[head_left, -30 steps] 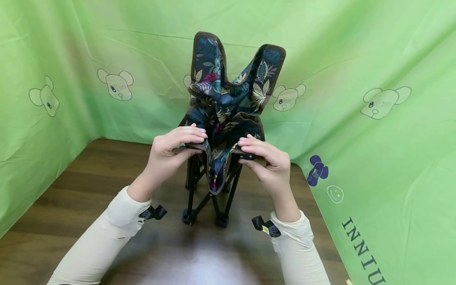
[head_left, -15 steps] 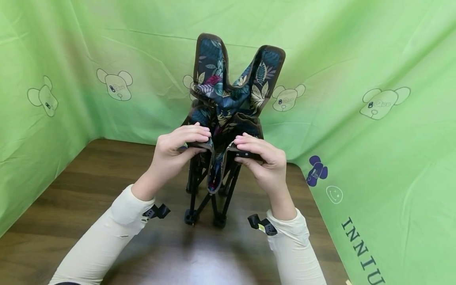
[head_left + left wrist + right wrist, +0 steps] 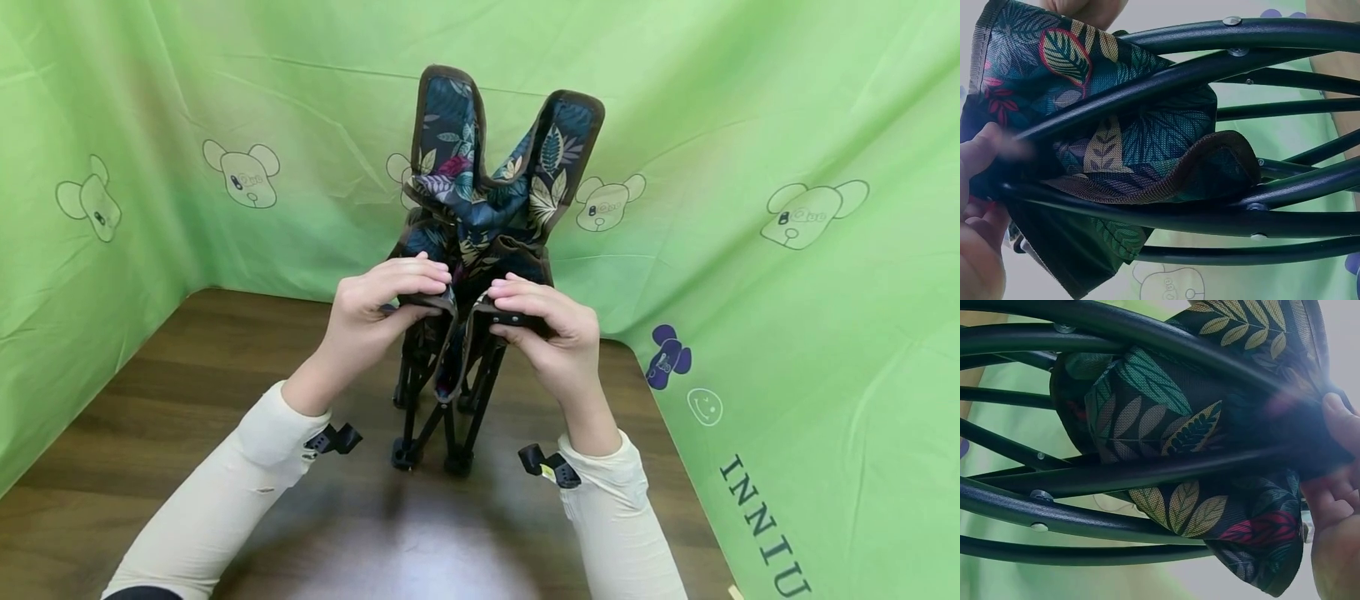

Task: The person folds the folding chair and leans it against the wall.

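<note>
A small folding chair (image 3: 491, 208) stands on the wooden table, its dark leaf-patterned fabric drawn into folds and its black crossed legs (image 3: 431, 429) close together. My left hand (image 3: 371, 312) grips the near left seat corner, fingers on top and thumb below. Opposite it, my right hand (image 3: 551, 329) grips the near right corner the same way. Between the hands the seat fabric sags in a narrow fold. In the left wrist view, black tubes (image 3: 1147, 94) run from the held corner across the patterned cloth (image 3: 1107, 147). The right wrist view shows similar tubes (image 3: 1116, 475).
The brown wooden tabletop (image 3: 150, 417) extends around the chair's feet. Green cloth (image 3: 322, 83) printed with bear heads hangs behind and at both sides. A small camera is strapped on each wrist (image 3: 335, 439).
Both hands have moved toward each other, bringing the front seat corners closer. The fold between them has narrowed, and the front legs stand slightly nearer together.
</note>
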Demonstrator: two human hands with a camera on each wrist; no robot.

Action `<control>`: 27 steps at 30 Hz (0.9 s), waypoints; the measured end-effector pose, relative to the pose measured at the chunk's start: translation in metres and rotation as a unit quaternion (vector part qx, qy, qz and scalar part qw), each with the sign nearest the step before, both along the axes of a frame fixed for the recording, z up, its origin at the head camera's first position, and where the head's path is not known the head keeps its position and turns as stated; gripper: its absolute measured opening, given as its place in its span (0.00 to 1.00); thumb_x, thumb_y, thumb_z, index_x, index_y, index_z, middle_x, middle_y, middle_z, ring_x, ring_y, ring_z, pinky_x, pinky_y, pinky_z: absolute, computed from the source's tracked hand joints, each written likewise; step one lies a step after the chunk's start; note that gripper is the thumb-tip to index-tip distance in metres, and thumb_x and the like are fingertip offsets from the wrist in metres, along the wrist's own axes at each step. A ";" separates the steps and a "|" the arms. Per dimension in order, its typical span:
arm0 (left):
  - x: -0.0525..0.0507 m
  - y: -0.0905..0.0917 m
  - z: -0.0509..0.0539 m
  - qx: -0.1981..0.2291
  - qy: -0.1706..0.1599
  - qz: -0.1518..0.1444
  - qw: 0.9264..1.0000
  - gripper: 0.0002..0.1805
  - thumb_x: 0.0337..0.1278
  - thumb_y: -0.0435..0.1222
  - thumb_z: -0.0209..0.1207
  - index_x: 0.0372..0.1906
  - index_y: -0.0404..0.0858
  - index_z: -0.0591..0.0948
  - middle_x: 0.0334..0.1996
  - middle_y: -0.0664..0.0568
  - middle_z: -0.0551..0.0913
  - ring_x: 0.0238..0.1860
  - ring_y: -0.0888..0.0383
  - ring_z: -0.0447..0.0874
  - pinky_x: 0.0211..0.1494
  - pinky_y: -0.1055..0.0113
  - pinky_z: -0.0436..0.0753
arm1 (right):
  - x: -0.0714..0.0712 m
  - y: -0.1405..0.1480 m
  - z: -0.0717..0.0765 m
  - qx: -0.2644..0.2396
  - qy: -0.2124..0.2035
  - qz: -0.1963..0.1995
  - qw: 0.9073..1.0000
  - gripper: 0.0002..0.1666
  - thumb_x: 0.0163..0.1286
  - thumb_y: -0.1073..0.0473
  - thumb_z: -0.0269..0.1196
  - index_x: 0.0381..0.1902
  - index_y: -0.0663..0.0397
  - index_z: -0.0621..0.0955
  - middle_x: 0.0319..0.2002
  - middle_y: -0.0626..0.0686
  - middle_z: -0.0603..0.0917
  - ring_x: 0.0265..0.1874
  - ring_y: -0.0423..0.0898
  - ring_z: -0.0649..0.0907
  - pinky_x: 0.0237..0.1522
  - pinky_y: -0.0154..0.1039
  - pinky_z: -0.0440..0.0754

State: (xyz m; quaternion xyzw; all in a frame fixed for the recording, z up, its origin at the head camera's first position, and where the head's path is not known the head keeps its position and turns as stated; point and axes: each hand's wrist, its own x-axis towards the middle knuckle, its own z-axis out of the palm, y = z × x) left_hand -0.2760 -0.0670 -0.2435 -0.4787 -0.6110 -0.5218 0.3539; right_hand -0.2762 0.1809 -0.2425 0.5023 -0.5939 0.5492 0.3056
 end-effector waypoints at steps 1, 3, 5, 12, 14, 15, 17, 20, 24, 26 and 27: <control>0.000 0.000 0.000 -0.001 0.000 -0.002 1.000 0.19 0.43 0.14 0.70 0.44 0.29 0.88 0.47 0.39 0.89 0.56 0.47 0.86 0.70 0.44 0.76 | -0.001 0.000 0.000 0.000 -0.001 0.003 1.000 0.16 0.51 0.82 0.74 0.39 0.73 0.87 0.45 0.64 0.90 0.52 0.58 0.88 0.65 0.62 0.76; -0.001 0.001 0.001 -0.002 0.000 -0.005 1.000 0.20 0.42 0.14 0.70 0.44 0.29 0.88 0.47 0.39 0.89 0.56 0.48 0.86 0.70 0.44 0.76 | -0.002 0.000 0.001 0.001 -0.004 0.009 1.000 0.15 0.51 0.81 0.74 0.39 0.73 0.87 0.45 0.64 0.90 0.52 0.58 0.88 0.65 0.63 0.76; -0.002 0.001 0.002 -0.003 0.001 -0.007 1.000 0.19 0.42 0.14 0.70 0.44 0.28 0.88 0.47 0.39 0.89 0.56 0.48 0.86 0.70 0.44 0.76 | -0.003 0.000 0.001 0.002 -0.006 0.016 1.000 0.15 0.52 0.81 0.74 0.39 0.73 0.87 0.45 0.64 0.90 0.52 0.58 0.87 0.65 0.63 0.76; -0.006 0.004 0.002 -0.005 0.002 -0.017 1.000 0.19 0.42 0.13 0.70 0.43 0.28 0.88 0.46 0.38 0.89 0.55 0.47 0.87 0.70 0.43 0.76 | -0.007 -0.001 0.001 0.010 -0.008 0.015 1.000 0.14 0.52 0.79 0.75 0.39 0.72 0.87 0.45 0.62 0.90 0.53 0.57 0.87 0.65 0.61 0.77; -0.006 0.005 0.002 -0.005 0.000 -0.019 1.000 0.19 0.41 0.13 0.70 0.43 0.28 0.88 0.46 0.38 0.89 0.55 0.47 0.87 0.70 0.44 0.76 | -0.007 -0.001 0.001 0.015 -0.008 0.014 1.000 0.15 0.51 0.80 0.75 0.38 0.72 0.87 0.44 0.62 0.90 0.53 0.57 0.87 0.65 0.61 0.77; -0.006 0.006 0.002 -0.004 -0.001 -0.021 1.000 0.20 0.41 0.12 0.70 0.43 0.28 0.88 0.45 0.38 0.89 0.54 0.46 0.87 0.70 0.43 0.76 | -0.007 -0.001 0.002 0.017 -0.009 0.014 1.000 0.16 0.50 0.81 0.75 0.38 0.71 0.87 0.44 0.62 0.90 0.53 0.57 0.87 0.65 0.61 0.77; -0.005 0.007 0.002 -0.003 -0.003 -0.023 1.000 0.20 0.40 0.12 0.70 0.42 0.28 0.88 0.45 0.38 0.89 0.54 0.46 0.87 0.70 0.43 0.76 | -0.008 -0.002 0.003 0.023 -0.009 0.015 1.000 0.18 0.48 0.83 0.74 0.38 0.71 0.87 0.44 0.62 0.90 0.53 0.57 0.87 0.64 0.60 0.78; -0.005 0.008 0.004 -0.001 -0.003 -0.025 1.000 0.20 0.40 0.12 0.70 0.42 0.28 0.88 0.45 0.38 0.90 0.53 0.45 0.87 0.70 0.44 0.76 | -0.009 -0.002 0.006 0.034 -0.007 0.012 0.999 0.22 0.45 0.86 0.73 0.39 0.70 0.87 0.44 0.62 0.90 0.53 0.57 0.88 0.64 0.60 0.78; -0.007 0.009 0.007 -0.007 0.002 -0.027 1.000 0.19 0.42 0.12 0.70 0.42 0.28 0.88 0.45 0.38 0.89 0.53 0.45 0.87 0.70 0.44 0.76 | -0.013 -0.002 0.011 0.048 -0.005 0.010 0.999 0.24 0.44 0.88 0.73 0.40 0.69 0.88 0.44 0.62 0.90 0.53 0.57 0.87 0.64 0.59 0.78; -0.007 0.008 0.007 -0.012 0.003 -0.026 1.000 0.19 0.43 0.12 0.70 0.43 0.29 0.88 0.45 0.39 0.89 0.53 0.46 0.87 0.70 0.44 0.76 | -0.013 -0.002 0.011 0.051 -0.007 0.010 0.999 0.24 0.44 0.88 0.73 0.40 0.69 0.88 0.45 0.62 0.90 0.53 0.57 0.87 0.65 0.59 0.78; -0.007 0.008 0.007 -0.014 0.003 -0.024 1.000 0.19 0.43 0.13 0.70 0.43 0.29 0.88 0.46 0.39 0.89 0.53 0.46 0.87 0.70 0.45 0.76 | -0.013 -0.002 0.011 0.050 -0.007 0.009 0.999 0.24 0.44 0.88 0.73 0.40 0.69 0.87 0.45 0.62 0.90 0.53 0.57 0.87 0.65 0.59 0.78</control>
